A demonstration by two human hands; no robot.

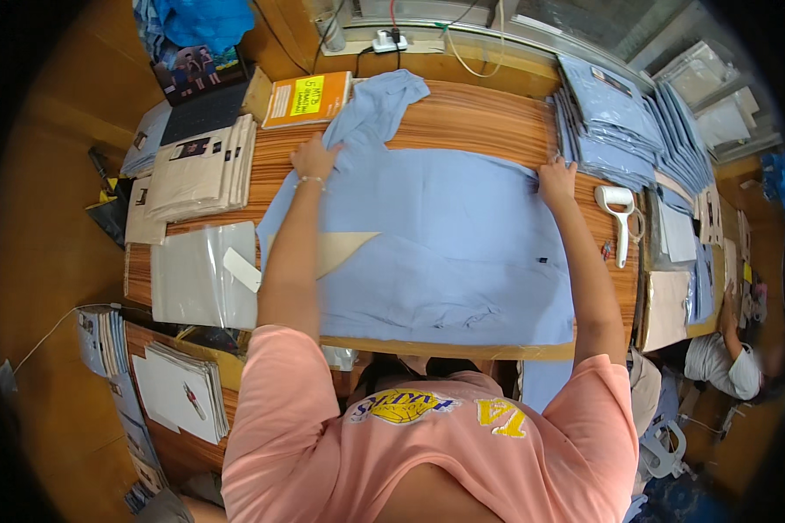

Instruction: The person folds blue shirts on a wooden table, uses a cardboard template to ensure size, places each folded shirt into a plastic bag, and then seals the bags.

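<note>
A light blue shirt [462,200] lies spread over the wooden table in front of me, with a sleeve reaching toward the far edge. At its far left, by the base of that sleeve, my left hand [316,161] is closed on the fabric. My right hand [556,179] grips the shirt's far right corner, its fingertips partly hidden. A beige flat piece [344,251] shows at the shirt's left part, partly behind my left forearm. The near part of the cloth is wrinkled, and a small black tag [542,260] lies on it.
Stacked bagged blue shirts [610,122] stand at the far right, beside a white lint roller [621,222]. On the left are packed beige garments [202,170], clear plastic bags [196,283] and an orange box [305,100]. Another person's arm [731,322] shows at far right.
</note>
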